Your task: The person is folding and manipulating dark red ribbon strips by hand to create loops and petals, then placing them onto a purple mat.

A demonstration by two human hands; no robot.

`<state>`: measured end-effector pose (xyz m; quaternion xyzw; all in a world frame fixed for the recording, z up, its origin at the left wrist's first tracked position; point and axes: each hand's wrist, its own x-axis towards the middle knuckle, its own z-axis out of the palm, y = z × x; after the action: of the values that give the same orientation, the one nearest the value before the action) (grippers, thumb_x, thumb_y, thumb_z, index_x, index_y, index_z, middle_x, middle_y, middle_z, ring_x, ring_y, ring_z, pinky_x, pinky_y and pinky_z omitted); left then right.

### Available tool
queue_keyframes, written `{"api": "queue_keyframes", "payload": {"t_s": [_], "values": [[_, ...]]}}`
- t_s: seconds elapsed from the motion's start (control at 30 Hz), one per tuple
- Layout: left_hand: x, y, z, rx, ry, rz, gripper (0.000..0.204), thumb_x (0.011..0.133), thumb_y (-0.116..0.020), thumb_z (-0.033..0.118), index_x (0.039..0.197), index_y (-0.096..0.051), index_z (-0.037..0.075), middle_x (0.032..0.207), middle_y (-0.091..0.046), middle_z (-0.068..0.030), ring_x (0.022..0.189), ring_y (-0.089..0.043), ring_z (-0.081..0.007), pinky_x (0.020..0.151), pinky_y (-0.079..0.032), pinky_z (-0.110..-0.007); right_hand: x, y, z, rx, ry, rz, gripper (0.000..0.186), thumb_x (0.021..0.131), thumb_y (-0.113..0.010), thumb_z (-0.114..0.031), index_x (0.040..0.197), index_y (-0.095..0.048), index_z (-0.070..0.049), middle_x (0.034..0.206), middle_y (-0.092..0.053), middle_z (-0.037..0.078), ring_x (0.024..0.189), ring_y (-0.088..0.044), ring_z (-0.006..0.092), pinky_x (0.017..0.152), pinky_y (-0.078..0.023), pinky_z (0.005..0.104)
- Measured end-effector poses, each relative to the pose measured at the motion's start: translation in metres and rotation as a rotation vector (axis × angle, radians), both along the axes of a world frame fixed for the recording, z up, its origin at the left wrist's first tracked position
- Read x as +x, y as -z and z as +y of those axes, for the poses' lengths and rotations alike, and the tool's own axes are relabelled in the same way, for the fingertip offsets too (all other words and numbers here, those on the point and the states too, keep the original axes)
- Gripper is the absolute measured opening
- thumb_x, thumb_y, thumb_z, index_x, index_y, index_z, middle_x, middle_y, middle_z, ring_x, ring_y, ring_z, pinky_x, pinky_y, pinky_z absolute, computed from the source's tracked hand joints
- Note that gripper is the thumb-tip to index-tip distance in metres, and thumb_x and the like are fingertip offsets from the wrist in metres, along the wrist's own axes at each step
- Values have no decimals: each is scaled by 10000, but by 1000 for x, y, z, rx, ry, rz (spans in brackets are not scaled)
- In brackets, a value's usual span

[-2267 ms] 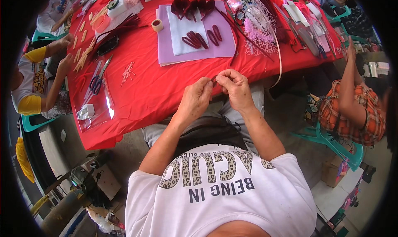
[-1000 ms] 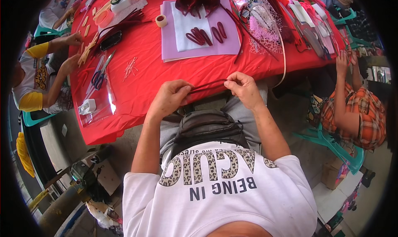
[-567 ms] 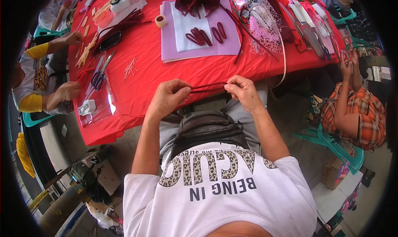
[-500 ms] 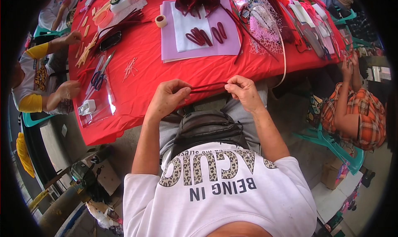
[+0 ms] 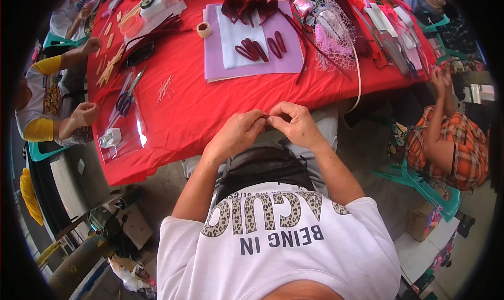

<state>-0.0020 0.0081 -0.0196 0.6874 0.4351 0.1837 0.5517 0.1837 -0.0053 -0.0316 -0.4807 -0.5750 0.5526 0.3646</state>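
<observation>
My left hand (image 5: 236,134) and my right hand (image 5: 296,124) meet fingertip to fingertip at the near edge of the red-covered table (image 5: 210,105), above my lap. Both pinch a thin dark red strip, almost hidden between the fingers. Further back lies a purple sheet (image 5: 294,63) with a white sheet on it. Finished dark red loops (image 5: 260,48) lie on both.
A tape roll (image 5: 203,30), scissors (image 5: 125,97), wooden sticks (image 5: 107,69) and white netting (image 5: 336,37) lie on the table. A person in yellow sleeves (image 5: 47,100) works at the left end. Another in orange plaid (image 5: 457,147) sits on a teal chair (image 5: 430,192) at the right.
My hands held the strip stretched between them, about a hand's width apart. They have now come together at the middle, fingertips touching. The person on the left has drawn a hand back.
</observation>
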Motion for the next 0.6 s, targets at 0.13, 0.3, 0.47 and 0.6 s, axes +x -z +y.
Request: {"api": "queue_keyframes", "payload": {"t_s": [0.13, 0.3, 0.47, 0.6], "values": [[5, 3, -1, 1, -37, 19, 190, 908, -460, 133, 929, -537, -39, 701, -583, -82, 661, -565, -150, 618, -463, -289, 2, 5, 2, 8, 47, -30, 105, 785, -628, -88, 797, -599, 12, 702, -602, 45, 662, -546, 87, 606, -439, 250], [-3, 7, -2, -13, -87, 51, 194, 911, -456, 150, 897, -530, -28, 679, -566, -73, 640, -550, -146, 599, -454, -289, 22, 5, 36, 226, 201, -325, 176, 787, -632, -174, 804, -611, 0, 720, -605, 130, 669, -596, 233, 624, -453, 323], [-5, 5, 0, -39, -94, 78, 201, 910, -455, 158, 911, -537, -26, 682, -564, -64, 629, -534, -131, 600, -448, -276, 64, 26, 96, 489, 428, -919, 178, 795, -590, -171, 829, -553, 0, 802, -613, 176, 746, -600, 352, 683, -473, 422], [-10, 2, -2, -54, -117, 57, 202, 908, -457, 159, 921, -544, -24, 683, -568, -64, 632, -535, -125, 597, -447, -269, 61, 39, 128, 465, 432, -1154, 187, 800, -572, -184, 848, -513, -13, 822, -612, 174, 749, -613, 352, 654, -493, 443]]}}
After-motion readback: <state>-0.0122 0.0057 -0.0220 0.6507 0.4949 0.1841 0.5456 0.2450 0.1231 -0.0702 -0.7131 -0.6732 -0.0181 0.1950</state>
